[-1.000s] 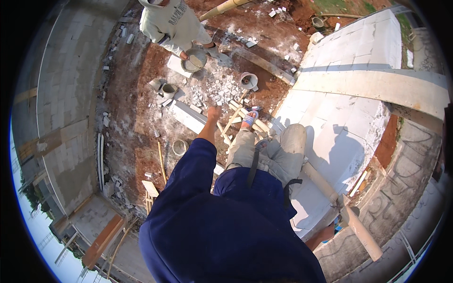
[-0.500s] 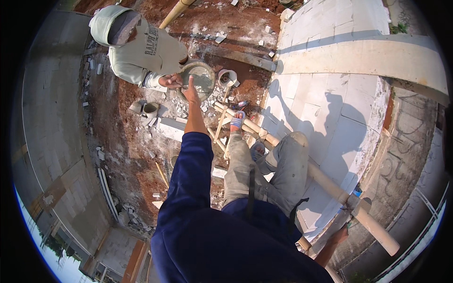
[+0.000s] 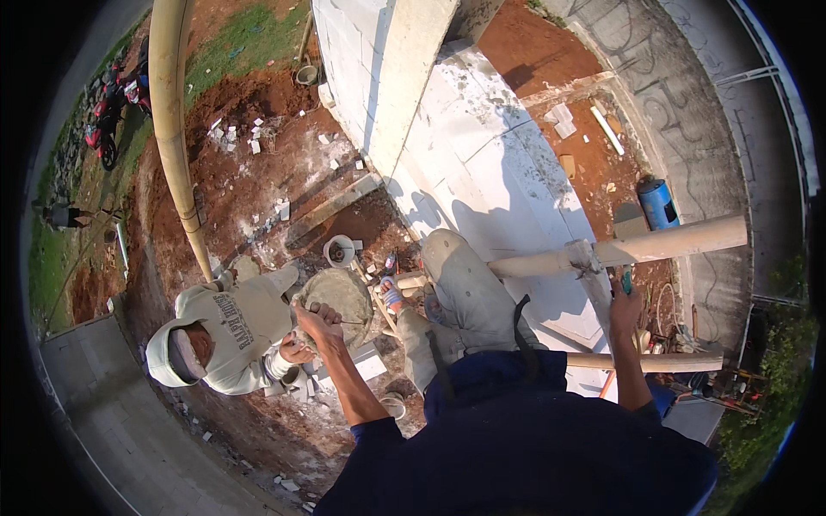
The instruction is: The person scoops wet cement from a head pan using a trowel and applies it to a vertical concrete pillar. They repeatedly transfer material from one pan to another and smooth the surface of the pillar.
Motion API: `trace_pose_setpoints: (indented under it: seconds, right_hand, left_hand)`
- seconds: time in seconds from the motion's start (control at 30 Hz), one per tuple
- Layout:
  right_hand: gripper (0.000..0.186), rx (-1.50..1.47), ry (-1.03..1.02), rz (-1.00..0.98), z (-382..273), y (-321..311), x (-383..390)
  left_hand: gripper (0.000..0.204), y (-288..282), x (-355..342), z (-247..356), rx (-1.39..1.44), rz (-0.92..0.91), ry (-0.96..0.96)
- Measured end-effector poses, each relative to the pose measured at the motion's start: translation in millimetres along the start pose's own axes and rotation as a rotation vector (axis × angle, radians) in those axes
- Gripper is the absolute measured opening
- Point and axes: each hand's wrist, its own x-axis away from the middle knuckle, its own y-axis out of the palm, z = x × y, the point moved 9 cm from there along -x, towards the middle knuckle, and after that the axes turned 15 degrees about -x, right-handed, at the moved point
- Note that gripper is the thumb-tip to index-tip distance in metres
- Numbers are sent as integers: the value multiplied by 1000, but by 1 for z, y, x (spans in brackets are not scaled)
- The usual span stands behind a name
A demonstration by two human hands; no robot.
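Observation:
My left hand [image 3: 318, 322] is closed on the rim of a round bucket [image 3: 344, 297] with grey mortar in it. A co-worker [image 3: 224, 335] in a pale hooded top stands below at my left, one hand [image 3: 294, 351] just beside mine at the bucket. Out to my right, my right hand [image 3: 625, 303] grips a green-handled tool [image 3: 627, 280], its far end unclear, near a bamboo pole [image 3: 671, 242] with a grey joint. My bent knee and sandalled feet are between my two hands.
A white block wall [image 3: 482, 163] runs beside me, with a pale board [image 3: 409, 60] across it. A long bamboo pole [image 3: 176, 120] rises at the left. Below lie a white bucket [image 3: 340, 251], rubble and a concrete beam [image 3: 331, 208]. A blue drum [image 3: 657, 204] and motorcycles [image 3: 103, 129] are farther off.
My view has swung round to the right. My left hand has reached out and closed on the bucket, which the co-worker raised. My right hand has come further into view with the tool.

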Motion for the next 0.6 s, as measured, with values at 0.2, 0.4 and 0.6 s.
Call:
trace_pose_setpoints:
  seconds: [0.2, 0.4, 0.6]
  right_hand:
    - [41, 11, 73, -24, 24, 12, -7]
    - [45, 71, 80, -83, -9, 11, 12]
    - [46, 106, 140, -120, -12, 12, 15]
  left_hand:
    - [52, 135, 183, 43, -454, -499, 114]
    - [52, 284, 336, 71, -725, -810, 389]
    - [53, 443, 386, 84, -813, -1027, 561]
